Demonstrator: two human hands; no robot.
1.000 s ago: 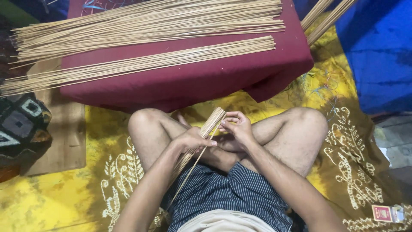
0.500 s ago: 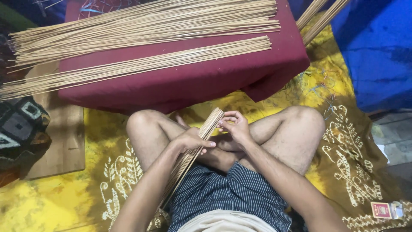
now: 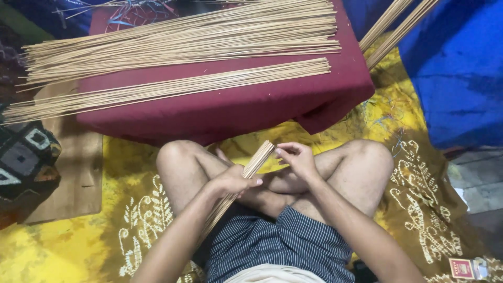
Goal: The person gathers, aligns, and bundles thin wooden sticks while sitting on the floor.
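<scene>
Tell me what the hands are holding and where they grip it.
The left hand grips a bundle of thin sticks near its upper end; the right hand holds nothing.

Dark shorts [image 3: 272,243] with thin pale stripes are worn; arms and legs are left bare, and no sleeves are seen.

maroon cloth [image 3: 251,107], tan sticks [image 3: 183,36], striped shorts [image 3: 272,243]
</scene>
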